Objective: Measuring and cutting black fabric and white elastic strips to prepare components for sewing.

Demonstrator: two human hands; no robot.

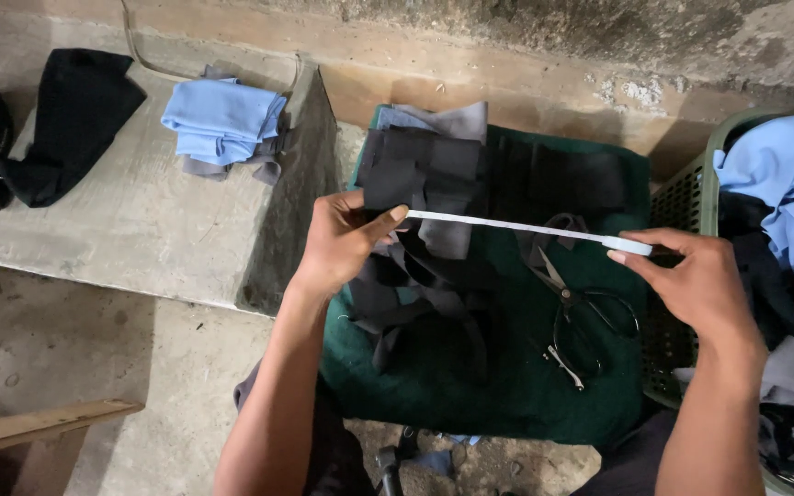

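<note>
Head view: the left hand (337,241) pinches one end of a narrow white measuring tape (516,227) between thumb and forefinger, and the right hand (696,280) grips the other end, so that the tape is stretched taut between the hands above a pile of black and grey fabric pieces (429,197). The pile lies on a dark green felt cloth (507,386), beside black-handled metal scissors (573,308). A green plastic basket (691,202) of blue and dark fabric stands at right; folded light blue fabric (222,119) rests on a concrete ledge (140,230) at left.
</note>
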